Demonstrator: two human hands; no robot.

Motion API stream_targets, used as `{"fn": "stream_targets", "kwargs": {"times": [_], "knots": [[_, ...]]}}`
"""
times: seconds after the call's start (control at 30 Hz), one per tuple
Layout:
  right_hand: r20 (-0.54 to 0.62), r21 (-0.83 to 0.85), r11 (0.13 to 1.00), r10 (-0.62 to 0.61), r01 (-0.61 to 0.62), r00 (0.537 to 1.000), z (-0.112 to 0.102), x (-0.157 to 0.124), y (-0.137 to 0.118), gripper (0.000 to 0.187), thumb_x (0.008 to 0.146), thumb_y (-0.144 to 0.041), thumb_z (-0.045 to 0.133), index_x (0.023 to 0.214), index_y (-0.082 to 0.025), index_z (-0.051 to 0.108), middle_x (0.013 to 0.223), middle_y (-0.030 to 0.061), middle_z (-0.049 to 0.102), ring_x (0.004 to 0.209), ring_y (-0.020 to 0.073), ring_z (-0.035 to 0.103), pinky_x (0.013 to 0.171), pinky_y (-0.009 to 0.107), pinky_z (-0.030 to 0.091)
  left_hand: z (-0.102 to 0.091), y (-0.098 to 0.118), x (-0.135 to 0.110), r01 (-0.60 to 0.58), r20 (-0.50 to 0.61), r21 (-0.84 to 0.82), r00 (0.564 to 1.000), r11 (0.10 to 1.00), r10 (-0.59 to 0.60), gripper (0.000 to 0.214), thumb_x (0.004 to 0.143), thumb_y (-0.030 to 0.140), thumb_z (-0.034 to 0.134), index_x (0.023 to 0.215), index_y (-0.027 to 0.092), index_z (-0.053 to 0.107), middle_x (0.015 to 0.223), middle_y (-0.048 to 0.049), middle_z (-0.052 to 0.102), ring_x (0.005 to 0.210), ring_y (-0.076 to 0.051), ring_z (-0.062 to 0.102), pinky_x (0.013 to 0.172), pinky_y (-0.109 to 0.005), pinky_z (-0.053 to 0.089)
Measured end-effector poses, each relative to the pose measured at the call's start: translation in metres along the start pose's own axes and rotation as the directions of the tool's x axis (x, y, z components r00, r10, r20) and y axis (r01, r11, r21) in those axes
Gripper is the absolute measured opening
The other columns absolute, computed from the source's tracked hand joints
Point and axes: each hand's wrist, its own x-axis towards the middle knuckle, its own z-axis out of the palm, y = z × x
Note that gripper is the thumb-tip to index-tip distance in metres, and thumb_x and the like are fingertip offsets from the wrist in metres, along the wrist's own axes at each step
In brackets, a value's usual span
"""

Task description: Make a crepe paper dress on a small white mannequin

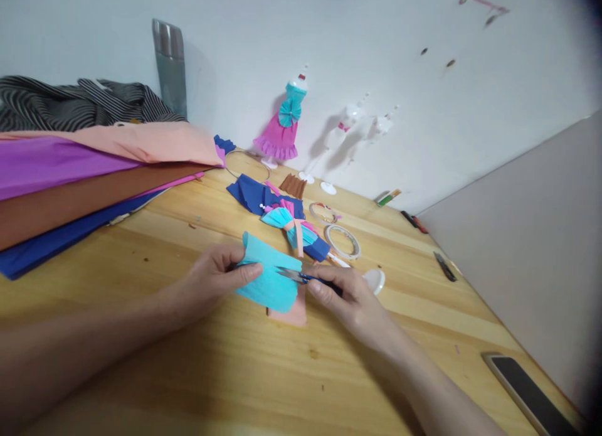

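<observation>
Wooden table (197,367) fills the lower field, running from 7 o'clock up to 3 o'clock; white wall behind it.

Stack of large paper sheets (70,191) at 9 o'clock: peach on top, then purple, brown, blue, fanned over the table edge. Striped cloth (70,100) behind the stack at 10 o'clock; a metal flask (170,66) upright against the wall at 11 o'clock.

Left hand (214,279) just left of centre, thumb and fingers pinched together on the left edge of the turquoise crepe paper (270,273), which is held just above the table at centre. Under it, touching the table, a peach scrap (294,313).

Right hand (350,298) at about 4 o'clock from centre, closed round the handles of small scissors (294,275); blades lie against the right edge of the turquoise sheet. Cannot tell whether the blades are apart or together.

Dark phone (527,389) flat on the table at 4 o'clock, well apart from the hands.

Doll form in pink and turquoise dress (282,128) upright at 12 o'clock; bare white doll forms (350,128) just beside it toward 1 o'clock.

Pile of blue, turquoise and pink paper pieces (277,213) just above the hands. Tape roll (343,241) near it at 2 o'clock; white round lid (376,279) just beside the right hand
</observation>
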Motion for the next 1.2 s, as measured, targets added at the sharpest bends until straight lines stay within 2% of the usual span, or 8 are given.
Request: {"fn": "stream_targets", "kwargs": {"times": [0.27, 0.47, 0.6, 0.87, 1.0, 1.2], "knots": [[0.074, 0.137, 0.989, 0.037, -0.046, 0.997, 0.000, 0.002, 0.005, 0.043, 0.087, -0.051, 0.051, 0.068, -0.016, 0.066, 0.060, 0.0005, 0.051, 0.058, 0.0140, 0.041, 0.052, 0.027, 0.030, 0.000, 0.001, -0.001, 0.002, 0.065, 0.061, 0.998, 0.998, -0.006, 0.023, 0.074, 0.038, 0.066, 0.070, 0.016, 0.072, 0.071, -0.0025, 0.072, 0.071, -0.020, 0.065, 0.073, -0.031, 0.051], [0.077, 0.129, 0.990, 0.039, -0.049, 0.996, 0.005, 0.001, 0.006, 0.047, 0.085, -0.056, 0.051, 0.062, -0.016, 0.060, 0.057, -0.0009, 0.046, 0.056, 0.0130, 0.039, 0.050, 0.026, 0.029, 0.001, 0.003, -0.002, 0.012, 0.079, 0.097, 0.997, 0.995, -0.020, 0.021, 0.077, 0.035, 0.063, 0.072, 0.017, 0.072, 0.075, -0.0022, 0.073, 0.072, -0.019, 0.064, 0.077, -0.032, 0.050], [0.079, 0.138, 0.989, 0.040, -0.051, 0.996, 0.009, 0.001, 0.001, 0.047, 0.086, -0.057, 0.050, 0.063, -0.017, 0.060, 0.057, -0.0006, 0.048, 0.055, 0.0131, 0.040, 0.051, 0.026, 0.030, 0.003, 0.006, -0.003, 0.005, 0.100, 0.107, 0.995, 0.994, -0.015, 0.021, 0.078, 0.033, 0.062, 0.072, 0.017, 0.073, 0.073, -0.0023, 0.072, 0.075, -0.020, 0.064, 0.077, -0.031, 0.050], [0.078, 0.202, 0.975, 0.073, -0.088, 0.994, 0.013, 0.001, -0.001, 0.048, 0.084, -0.060, 0.051, 0.064, -0.017, 0.058, 0.056, -0.0005, 0.052, 0.055, 0.0134, 0.043, 0.052, 0.026, 0.032, 0.002, 0.003, -0.003, -0.008, 0.099, 0.189, 0.995, 0.982, -0.011, 0.024, 0.078, 0.035, 0.060, 0.069, 0.016, 0.072, 0.068, -0.0007, 0.070, 0.068, -0.018, 0.060, 0.067, -0.026, 0.047], [0.134, 0.238, 0.963, 0.095, -0.125, 0.987, 0.014, 0.001, -0.001, 0.047, 0.086, -0.058, 0.049, 0.065, -0.017, 0.060, 0.056, 0.0018, 0.058, 0.054, 0.0146, 0.048, 0.053, 0.027, 0.034, 0.002, -0.002, -0.003, -0.036, 0.130, 0.216, 0.991, 0.976, 0.008, 0.025, 0.079, 0.034, 0.059, 0.068, 0.016, 0.071, 0.065, 0.0004, 0.067, 0.062, -0.015, 0.056, 0.063, -0.023, 0.045], [0.115, 0.264, 0.956, 0.098, -0.126, 0.988, 0.017, -0.001, -0.004, 0.044, 0.085, -0.056, 0.053, 0.063, -0.017, 0.058, 0.054, -0.0004, 0.053, 0.052, 0.0129, 0.046, 0.050, 0.025, 0.033, 0.003, -0.004, -0.004, -0.086, 0.118, 0.300, 0.992, 0.950, 0.053, 0.030, 0.079, 0.036, 0.058, 0.057, 0.015, 0.061, 0.054, 0.0032, 0.052, 0.055, -0.010, 0.043, 0.054, -0.020, 0.035]]}}
